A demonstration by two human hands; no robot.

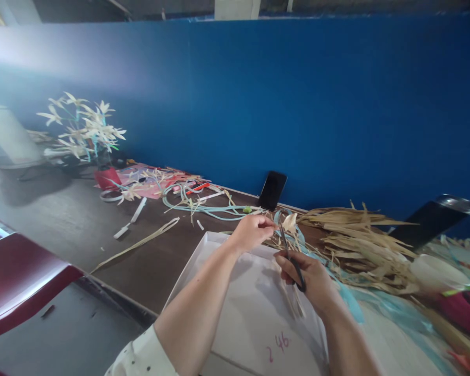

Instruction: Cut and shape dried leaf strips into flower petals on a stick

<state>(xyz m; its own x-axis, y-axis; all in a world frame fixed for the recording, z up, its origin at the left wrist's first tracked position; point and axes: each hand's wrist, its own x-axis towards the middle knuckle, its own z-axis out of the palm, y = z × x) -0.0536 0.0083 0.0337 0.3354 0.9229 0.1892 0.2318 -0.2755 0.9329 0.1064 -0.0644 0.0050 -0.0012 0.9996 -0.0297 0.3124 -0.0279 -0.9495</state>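
Observation:
In my right hand (307, 277) is a pair of scissors (297, 271) with dark handles, blades pointing up and away from me. My left hand (254, 231) is closed in a pinch beside the blade tips; what its fingertips hold is too small to make out. A pale, petal-like piece of dried leaf (290, 222) shows just beyond the blades. Both hands are over the far edge of a shallow white box lid (250, 308) with purple writing. Thin straw-coloured strips (293, 303) hang below my right hand over the lid.
Dried husk leaves (360, 235) are heaped at the right, before a dark bottle (431, 219). A phone (273, 190) leans on the blue wall. Light-blue tubing (211, 210) lies behind the lid. Pale flowers (88, 128) stand in a red pot (108, 178) at left.

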